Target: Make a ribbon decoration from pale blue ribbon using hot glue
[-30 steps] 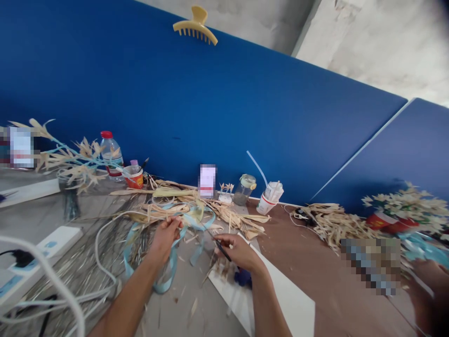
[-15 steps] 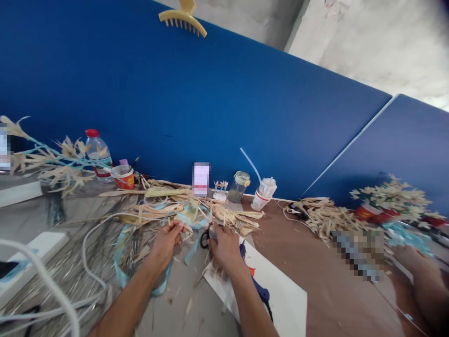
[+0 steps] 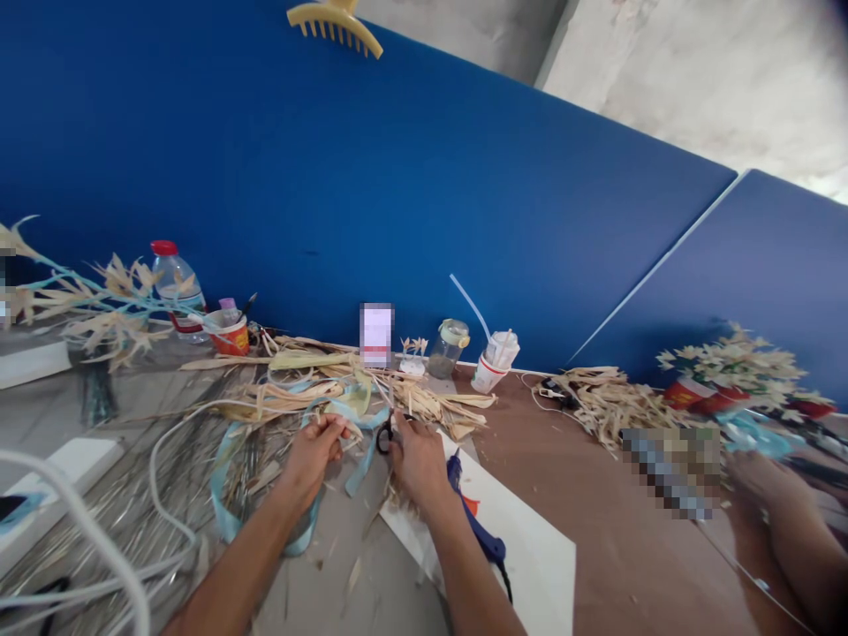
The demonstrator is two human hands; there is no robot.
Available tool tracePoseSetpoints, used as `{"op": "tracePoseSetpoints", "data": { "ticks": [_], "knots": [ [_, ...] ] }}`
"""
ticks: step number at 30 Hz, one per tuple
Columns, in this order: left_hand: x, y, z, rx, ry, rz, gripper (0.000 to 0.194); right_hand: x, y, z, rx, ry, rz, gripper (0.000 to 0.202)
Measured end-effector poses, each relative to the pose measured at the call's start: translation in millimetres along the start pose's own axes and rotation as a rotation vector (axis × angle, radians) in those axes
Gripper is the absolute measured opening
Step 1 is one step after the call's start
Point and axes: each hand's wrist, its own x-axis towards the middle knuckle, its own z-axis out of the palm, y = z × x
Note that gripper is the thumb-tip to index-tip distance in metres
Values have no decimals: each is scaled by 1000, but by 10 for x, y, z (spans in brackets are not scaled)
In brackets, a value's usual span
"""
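Against the right hand point(image 3: 419, 455) lie black scissors point(image 3: 389, 427), gripped or merely touched one cannot tell, while the left hand point(image 3: 314, 455) pinches a pale husk piece point(image 3: 354, 432), presumably to steady it

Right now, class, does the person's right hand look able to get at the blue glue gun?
Probably yes: the blue glue gun lies on the white board beside the right forearm, seemingly uncovered. The right hand is at the black scissors, so it would likely need to draw back first.
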Motion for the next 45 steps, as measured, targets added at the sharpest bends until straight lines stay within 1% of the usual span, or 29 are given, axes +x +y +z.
{"op": "tracePoseSetpoints", "data": {
  "ticks": [2, 4, 6, 9, 12, 15, 17, 20, 25, 28, 31, 33, 36, 38, 40, 41, 43, 44, 45],
  "knots": [
    [0, -3, -4, -1, -5, 1, 39, -12, -10, 11, -13, -6, -32, 63],
    [-1, 0, -3, 0, -11, -1, 39, -23, -16, 21, -2, -15, -57, 66],
    [-4, 8, 4, 5, -6, -5, 38, -25, -15, 27, 33, 7, -44, 60],
    [-9, 15, 15, 12, 7, -14, 36, -11, -11, 36, 124, 107, 18, 50],
    [-4, -7, 8, 32, 11, -10, 36, 8, -40, 59, 342, 169, -5, 36],
    [21, -62, -16, 73, 14, 23, 34, 5, -127, 103, 665, 168, -56, 23],
    [39, -99, -31, 88, 6, 51, 33, -10, -200, 139, 804, 157, -51, 17],
    [49, -128, -33, 108, -7, 64, 34, -28, -280, 186, 897, 133, -8, 10],
    [22, -145, -2, 117, -28, 58, 34, -19, -296, 220, 1002, 117, 98, 13],
    [12, -178, 11, 86, -38, 52, 33, -15, -288, 236, 1004, 99, 120, 14],
    [24, -189, 2, 37, -49, 46, 32, -23, -283, 259, 953, 96, 122, 14],
    [46, -157, -22, -42, -22, 31, 31, -25, -267, 264, 913, 105, 115, 13],
    [81, -62, -74, -219, 66, 7, 33, -14, -216, 232, 872, 112, 134, 13],
    [85, -7, -93, -268, 87, -12, 34, -2, -177, 187, 805, 141, 159, 23],
    [69, 18, -83, -237, 60, -24, 32, 5, -145, 141, 688, 228, 184, 32],
    [56, 20, -69, -217, 42, -22, 32, 7, -133, 121, 623, 298, 194, 31],
    [28, 9, -35, -180, 16, -24, 34, 4, -116, 96, 516, 438, 197, 18],
    [15, 0, -19, -163, 8, -30, 34, 1, -110, 90, 482, 481, 184, 15],
    [5, -9, -6, -147, 1, -40, 35, -3, -105, 87, 459, 494, 161, 16]
  ]
}}
